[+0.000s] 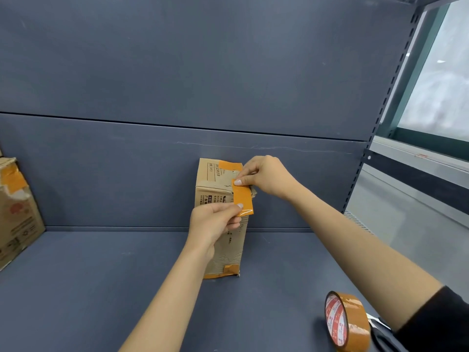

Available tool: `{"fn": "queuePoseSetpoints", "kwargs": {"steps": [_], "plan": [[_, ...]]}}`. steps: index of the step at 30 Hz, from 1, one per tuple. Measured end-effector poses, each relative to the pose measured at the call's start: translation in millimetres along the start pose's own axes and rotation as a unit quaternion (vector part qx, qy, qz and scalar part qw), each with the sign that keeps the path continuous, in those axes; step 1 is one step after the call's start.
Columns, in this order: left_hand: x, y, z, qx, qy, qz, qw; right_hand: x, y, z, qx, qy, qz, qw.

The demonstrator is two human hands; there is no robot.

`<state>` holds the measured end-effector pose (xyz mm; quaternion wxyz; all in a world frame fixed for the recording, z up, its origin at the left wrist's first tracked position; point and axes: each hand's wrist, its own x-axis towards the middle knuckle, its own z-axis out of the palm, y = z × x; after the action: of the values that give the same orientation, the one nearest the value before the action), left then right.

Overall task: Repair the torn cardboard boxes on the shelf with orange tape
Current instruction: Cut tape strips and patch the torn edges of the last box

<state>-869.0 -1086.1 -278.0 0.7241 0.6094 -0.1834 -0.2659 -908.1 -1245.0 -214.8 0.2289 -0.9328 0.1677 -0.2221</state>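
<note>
Orange tape strip (243, 200) is stretched between my two hands against the upper right corner of the box (220, 224). My left hand (212, 223) pinches the strip's lower end between thumb and fingers, in front of the box's face. My right hand (264, 175) pinches the strip's upper end, its thumb pressing that end onto the torn corner of the box. The strip slants down the box's right edge, its glossy lower end lifted off the cardboard.

Standing upright at the back of the shelf (101, 288), the box touches the rear panel. It already carries orange tape across its top right and along its bottom edge.

Near the front right of the box, well apart from it, the tape roll (347, 321) stands on its edge on the shelf, just beside my right sleeve (441, 323). Far to the left of the box, a second box (17, 214) with orange patches sits at the shelf's left end. To the right of the box, past the shelf's upright, is a window (441, 80).
</note>
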Motion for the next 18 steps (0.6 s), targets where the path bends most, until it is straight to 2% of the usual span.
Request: {"fn": "queuePoseSetpoints", "kwargs": {"steps": [4,7,12,15,18], "plan": [[1.9,-2.8,-0.8,0.026,0.007,0.013,1.000,-3.7,-3.4,1.8,-0.068,0.015,-0.033,0.997],[2.7,-4.1,-0.5,0.042,0.004,0.032,0.999,-12.3,-5.8,-0.7,-0.062,0.047,-0.095,0.992],[6.4,-9.3,0.3,0.066,0.017,0.065,0.996,-32.9,-0.5,2.2,-0.094,-0.011,-0.170,0.981],[8.6,-13.6,-0.3,0.095,0.033,0.084,0.991,-38.2,4.0,1.9,-0.113,-0.024,-0.186,0.976],[10.8,-17.4,-1.0,0.106,0.040,0.094,0.989,-39.2,9.3,3.6,-0.178,-0.025,-0.201,0.963]]}}
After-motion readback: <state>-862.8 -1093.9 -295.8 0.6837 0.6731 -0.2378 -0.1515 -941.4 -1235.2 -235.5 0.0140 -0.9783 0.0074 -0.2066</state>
